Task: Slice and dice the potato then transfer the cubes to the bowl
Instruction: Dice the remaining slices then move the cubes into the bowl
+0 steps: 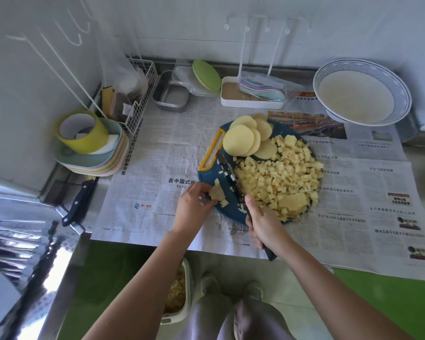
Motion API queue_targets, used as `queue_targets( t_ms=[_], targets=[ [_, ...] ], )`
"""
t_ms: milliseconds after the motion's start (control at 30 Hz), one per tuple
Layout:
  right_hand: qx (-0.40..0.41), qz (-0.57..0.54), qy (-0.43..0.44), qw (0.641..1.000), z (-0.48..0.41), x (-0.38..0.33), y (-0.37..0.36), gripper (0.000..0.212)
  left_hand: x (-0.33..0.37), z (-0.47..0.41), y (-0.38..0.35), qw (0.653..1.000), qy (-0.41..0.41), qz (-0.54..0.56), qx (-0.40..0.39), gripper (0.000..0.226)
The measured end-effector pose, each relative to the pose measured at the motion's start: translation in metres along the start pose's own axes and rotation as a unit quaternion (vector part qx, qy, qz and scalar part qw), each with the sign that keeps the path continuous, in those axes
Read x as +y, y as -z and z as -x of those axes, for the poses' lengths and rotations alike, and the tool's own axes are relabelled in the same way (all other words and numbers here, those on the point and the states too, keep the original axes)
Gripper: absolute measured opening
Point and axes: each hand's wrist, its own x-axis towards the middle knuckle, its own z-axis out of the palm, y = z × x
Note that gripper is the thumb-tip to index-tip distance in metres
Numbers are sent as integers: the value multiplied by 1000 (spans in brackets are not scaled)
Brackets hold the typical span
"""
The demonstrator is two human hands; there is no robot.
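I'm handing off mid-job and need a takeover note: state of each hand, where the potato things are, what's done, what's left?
Left hand: fingers pinning a small stack of potato strips at the cutting board's near-left edge.
Right hand: gripping the knife, blade on the board beside those strips.
Done: large pile of potato cubes on the board's right.
Left: dice the held strips, cut the round slices at the far end, move all cubes to the blue-rimmed bowl, far right, with no cubes in it yet.
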Motion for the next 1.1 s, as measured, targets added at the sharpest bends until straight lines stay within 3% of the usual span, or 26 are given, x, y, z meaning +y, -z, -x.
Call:
queue_targets(
  t_ms=[300,567,800,1100],
  targets=[
    [-59,11,-20,998,5,-2,-2,70,1,-4,-6,1000,-20,-3,21,19],
    [19,179,-11,984,-1,-9,-24,64,-2,-8,-6,998,-57,-26,15,22],
    [45,24,-12,999,-13,1,-30,69,-5,-5,-10,993,-92,-69,-4,12],
    [75,75,13,994,-9,-3,-16,69,0,-5,-10,999,-43,0,5,7]
  ],
)
